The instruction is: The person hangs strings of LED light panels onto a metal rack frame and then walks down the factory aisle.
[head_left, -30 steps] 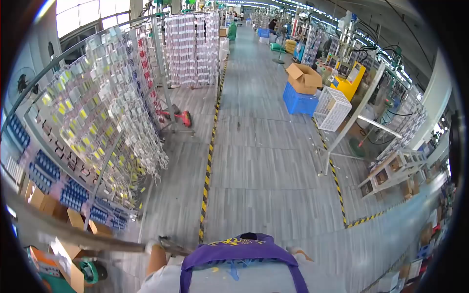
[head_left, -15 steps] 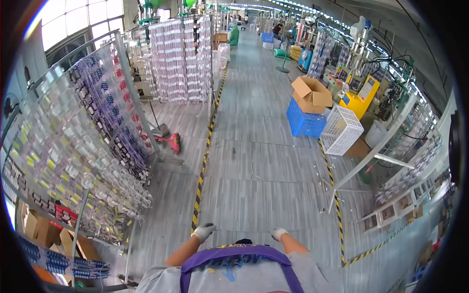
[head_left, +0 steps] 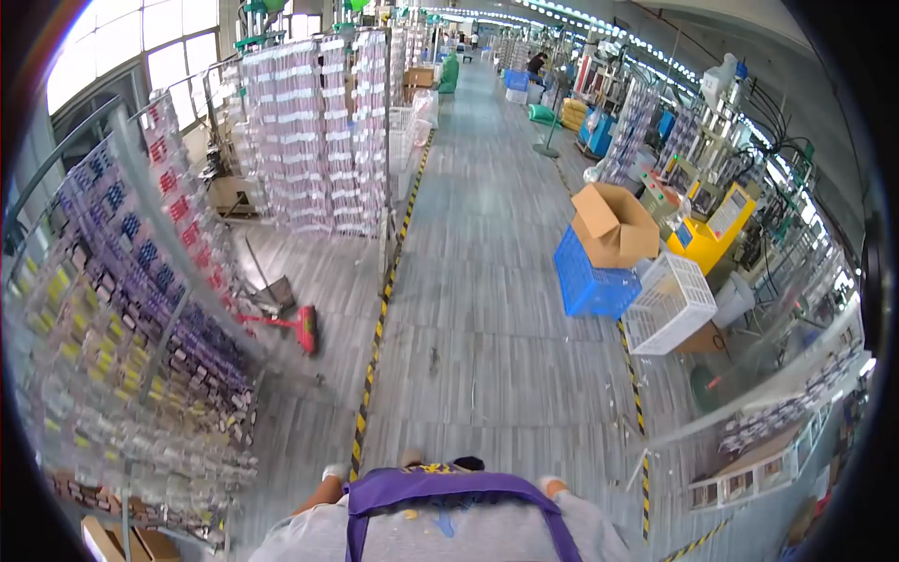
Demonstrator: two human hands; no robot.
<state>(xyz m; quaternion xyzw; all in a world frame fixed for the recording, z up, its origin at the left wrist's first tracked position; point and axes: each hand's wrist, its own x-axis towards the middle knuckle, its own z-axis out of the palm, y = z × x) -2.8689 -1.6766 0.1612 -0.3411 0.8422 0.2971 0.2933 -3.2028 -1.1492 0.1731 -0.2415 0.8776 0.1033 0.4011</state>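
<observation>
My left hand point(head_left: 334, 471), in a white glove, hangs low beside my body near the yellow-and-black floor tape point(head_left: 360, 426). On the other side, only a small part of my right hand point(head_left: 550, 482) shows past the edge of my purple apron point(head_left: 440, 480). Both hands are over the grey plank floor point(head_left: 468, 375), and neither visibly touches an object. Their fingers are too hidden to make out. Nearest on the left are tall racks point(head_left: 140, 281) hung with strands of small packaged pieces.
A red-headed broom point(head_left: 306, 330) and a dustpan point(head_left: 277, 294) lie left of the aisle. At right stand a blue crate point(head_left: 590, 281) under an open cardboard box point(head_left: 613, 229), a white crate point(head_left: 670, 304) and a yellow machine point(head_left: 716, 229). Far ahead, a person point(head_left: 537, 64) is beside the aisle.
The view has moved forward along the aisle, so the racks, broom and crates appear closer. Both hands have dropped back toward my body and show less than before.
</observation>
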